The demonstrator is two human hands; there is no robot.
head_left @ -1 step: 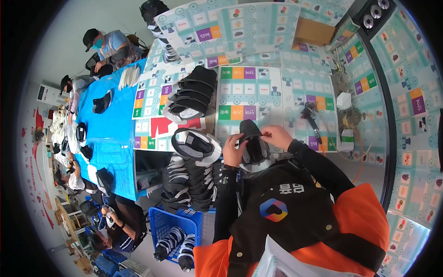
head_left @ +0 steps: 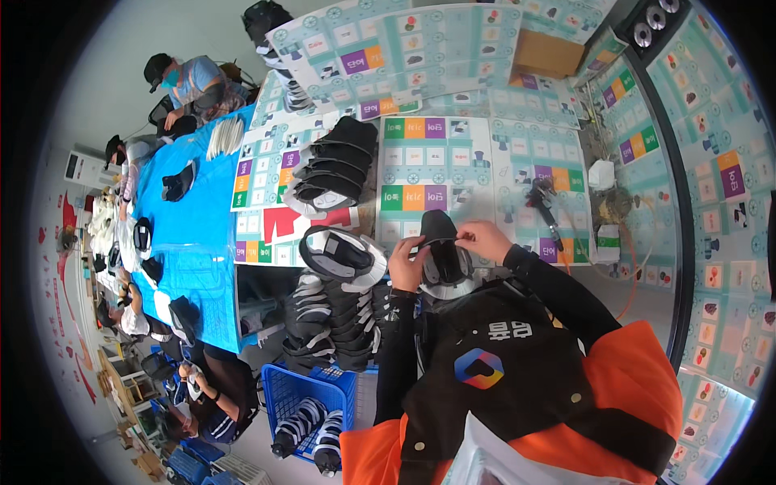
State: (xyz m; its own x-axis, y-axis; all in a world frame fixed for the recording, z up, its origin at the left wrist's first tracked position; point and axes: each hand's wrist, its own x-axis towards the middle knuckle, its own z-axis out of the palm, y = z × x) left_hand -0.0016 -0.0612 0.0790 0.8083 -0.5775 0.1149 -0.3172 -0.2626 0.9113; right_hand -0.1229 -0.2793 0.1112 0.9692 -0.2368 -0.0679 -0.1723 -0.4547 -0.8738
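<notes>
In front of my chest is a black cap [head_left: 447, 260], its hollow inside facing up and a pale grey edge on the side nearest me. My left hand [head_left: 408, 264] pinches its rim on the left, thumb and fingers closed. On the right side, my right hand [head_left: 483, 242] pinches the same rim with its fingertips. Just left of my left hand, another black and white cap [head_left: 343, 257] lies open side up at the table edge. Beyond that one, a row of nested black caps [head_left: 335, 166] rests on the printed table sheet [head_left: 436, 162].
A corded black hand tool [head_left: 546, 212] lies to the right. Stacked caps [head_left: 327, 319] stand below the table edge, above a blue basket [head_left: 271, 396] holding more. At left, people work around a blue-covered table [head_left: 190, 234]. A cardboard box [head_left: 550, 53] sits at the back.
</notes>
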